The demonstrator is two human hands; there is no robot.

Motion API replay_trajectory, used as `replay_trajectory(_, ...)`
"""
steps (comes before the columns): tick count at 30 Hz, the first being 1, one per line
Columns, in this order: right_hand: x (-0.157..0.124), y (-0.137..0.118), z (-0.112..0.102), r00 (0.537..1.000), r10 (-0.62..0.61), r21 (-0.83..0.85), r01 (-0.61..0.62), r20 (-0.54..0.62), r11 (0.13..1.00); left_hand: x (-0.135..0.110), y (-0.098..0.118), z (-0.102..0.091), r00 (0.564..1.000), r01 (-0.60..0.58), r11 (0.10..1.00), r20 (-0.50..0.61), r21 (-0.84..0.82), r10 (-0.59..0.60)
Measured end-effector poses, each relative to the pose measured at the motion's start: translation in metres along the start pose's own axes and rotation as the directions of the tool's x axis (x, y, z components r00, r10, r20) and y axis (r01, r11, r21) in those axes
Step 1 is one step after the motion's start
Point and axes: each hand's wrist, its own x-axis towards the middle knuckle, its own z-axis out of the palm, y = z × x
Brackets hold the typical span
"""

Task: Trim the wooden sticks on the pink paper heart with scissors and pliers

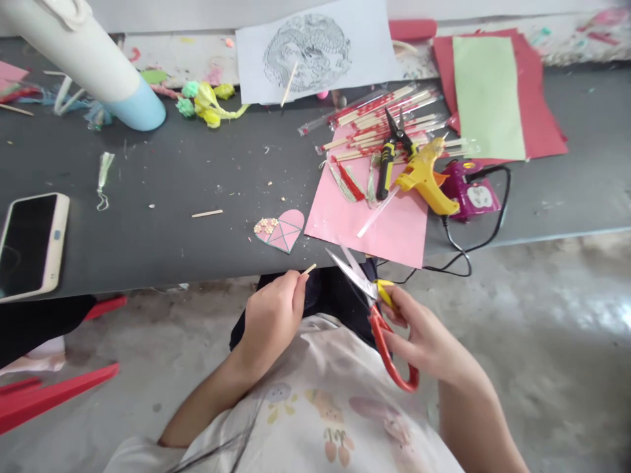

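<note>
My left hand is closed around a thin wooden stick, whose short end pokes out past the thumb. In my right hand is a pair of scissors with red and yellow handles; the blades are spread and point toward the table edge. The blade tips are a little to the right of the stick, apart from it. On the table just beyond my hands lies a pink paper heart with green lines and a patch of small pale pieces on its upper left. A cut stick piece lies left of it.
A pink sheet carries tassels and a yellow glue gun with a black cord. Pliers rest on packaged sticks. Green paper, a dragon drawing, a phone and a white-blue cylinder lie around.
</note>
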Motion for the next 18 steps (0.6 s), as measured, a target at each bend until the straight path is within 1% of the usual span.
replay_trajectory(1, 0.005, -0.004, -0.005, 0.997, 0.032, -0.091, -0.039, -0.072, 0.995, 0.001, 0.001, -0.002, 1.000, -0.005, 1.000, -0.008, -0.022, 0.005)
replay_trajectory(3, 0.018, -0.012, -0.014, 0.971, 0.060, -0.280, -0.126, -0.231, 0.952, 0.001, 0.002, -0.006, 1.000, -0.012, 0.998, -0.021, -0.062, 0.011)
replay_trajectory(4, 0.026, -0.016, -0.019, 0.956, 0.045, -0.362, -0.154, -0.290, 0.919, 0.002, 0.002, -0.007, 1.000, -0.012, 0.997, -0.024, -0.078, 0.010)
replay_trajectory(6, 0.046, -0.023, -0.027, 0.932, 0.001, -0.468, -0.182, -0.361, 0.864, 0.002, 0.002, -0.009, 1.000, -0.013, 0.995, -0.028, -0.097, 0.011)
replay_trajectory(11, 0.093, -0.045, -0.044, 0.904, -0.033, -0.612, -0.262, -0.427, 0.746, 0.000, -0.003, -0.009, 1.000, -0.015, 0.993, -0.007, -0.114, 0.014)
replay_trajectory(14, 0.116, -0.064, -0.051, 0.895, -0.073, -0.643, -0.257, -0.441, 0.722, 0.001, -0.005, -0.007, 1.000, 0.012, 0.994, 0.012, -0.105, -0.011)
replay_trajectory(18, 0.145, -0.085, -0.055, 0.895, -0.124, -0.684, -0.232, -0.429, 0.692, 0.001, -0.008, -0.007, 0.998, 0.037, 0.995, 0.048, -0.093, -0.032)
